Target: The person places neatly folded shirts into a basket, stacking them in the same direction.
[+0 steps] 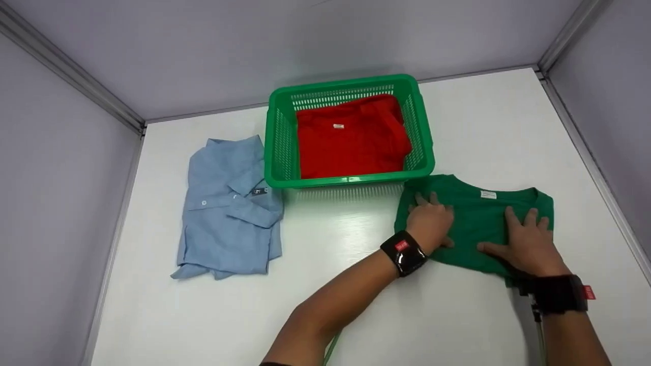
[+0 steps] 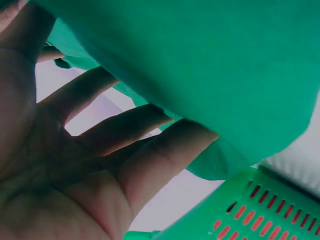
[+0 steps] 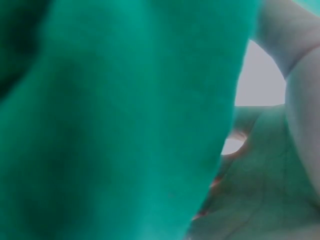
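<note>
A green T-shirt [image 1: 478,223], folded to a compact shape with a white neck label, lies on the right of the table in the head view. My left hand [image 1: 430,226] rests on its left part with fingers spread. On its right part lies my right hand [image 1: 533,244], thumb and fingers spread apart. In the left wrist view the fingers of the left hand [image 2: 85,150] reach to the edge of the green cloth [image 2: 210,65]. Green cloth [image 3: 120,120] fills most of the right wrist view and hides part of the right hand [image 3: 270,175].
A green plastic basket [image 1: 351,180] stands at the back middle, holding a folded red garment [image 1: 351,147]. Left of it lies a folded light blue collared shirt [image 1: 224,218] touching the basket's side. The white table [image 1: 335,234] meets grey walls at the back and sides.
</note>
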The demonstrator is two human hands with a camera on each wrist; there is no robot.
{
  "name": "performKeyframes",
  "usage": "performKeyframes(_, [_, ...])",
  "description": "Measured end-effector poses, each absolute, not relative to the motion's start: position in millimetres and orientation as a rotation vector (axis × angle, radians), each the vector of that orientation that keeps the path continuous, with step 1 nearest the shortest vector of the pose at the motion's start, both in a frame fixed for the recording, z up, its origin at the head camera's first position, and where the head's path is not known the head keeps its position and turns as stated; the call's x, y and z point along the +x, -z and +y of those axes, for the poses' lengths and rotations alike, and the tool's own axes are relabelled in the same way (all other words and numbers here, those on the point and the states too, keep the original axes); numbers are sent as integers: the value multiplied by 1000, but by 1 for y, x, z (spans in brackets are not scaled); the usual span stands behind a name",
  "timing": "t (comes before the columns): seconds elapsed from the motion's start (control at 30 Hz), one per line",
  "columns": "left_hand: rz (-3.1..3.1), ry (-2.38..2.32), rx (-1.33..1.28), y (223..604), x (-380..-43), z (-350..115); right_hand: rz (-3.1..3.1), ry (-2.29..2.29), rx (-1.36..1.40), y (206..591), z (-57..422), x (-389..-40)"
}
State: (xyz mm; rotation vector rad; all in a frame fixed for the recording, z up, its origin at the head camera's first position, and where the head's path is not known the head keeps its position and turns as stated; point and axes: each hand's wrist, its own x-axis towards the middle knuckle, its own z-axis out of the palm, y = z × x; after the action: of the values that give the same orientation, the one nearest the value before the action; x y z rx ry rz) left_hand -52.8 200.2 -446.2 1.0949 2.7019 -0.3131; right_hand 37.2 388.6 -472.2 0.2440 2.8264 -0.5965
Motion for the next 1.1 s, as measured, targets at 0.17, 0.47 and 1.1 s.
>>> performKeyframes(0.17, [2699, 362, 1064, 489, -63, 207, 2780, 558, 244, 502, 404, 27])
performKeyframes(0.47, [2688, 263, 1049, 488, -63, 186, 2811, 553, 220, 496, 385, 23])
performKeyframes(1.1, [2781, 259, 1012, 494, -53, 144, 2828, 506, 118, 498, 349, 15])
